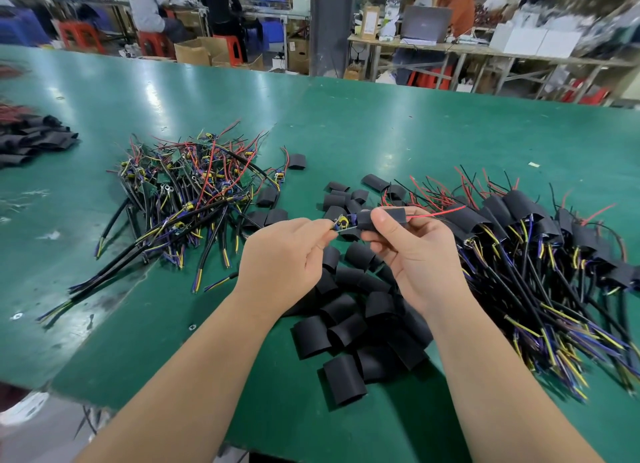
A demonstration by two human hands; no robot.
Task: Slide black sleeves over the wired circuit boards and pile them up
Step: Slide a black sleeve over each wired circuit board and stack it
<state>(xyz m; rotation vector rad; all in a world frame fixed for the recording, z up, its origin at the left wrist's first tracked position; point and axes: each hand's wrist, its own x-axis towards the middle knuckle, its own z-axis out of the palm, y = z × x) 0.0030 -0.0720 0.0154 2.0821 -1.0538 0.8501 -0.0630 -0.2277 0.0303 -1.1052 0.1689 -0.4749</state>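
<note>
My left grip (284, 255) pinches the circuit board (341, 224); my right grip (415, 251) holds a black sleeve (384, 217) partly over it, above the table (346, 116).

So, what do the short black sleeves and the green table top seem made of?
Short black sleeves: probably thin matte plastic tubing, perhaps heat-shrink; they lie flattened, without shine. Green table top: smooth, semi-gloss mat, perhaps rubber or vinyl; it mirrors lamps as pale streaks.

Over the green table (346, 116), the left hand (284, 255) pinches a wired circuit board (341, 223) while the right hand (415, 255) grips a black sleeve (381, 218) partly over it, red wire (436, 213) poking out. Loose sleeves (346, 324) lie below.
</note>
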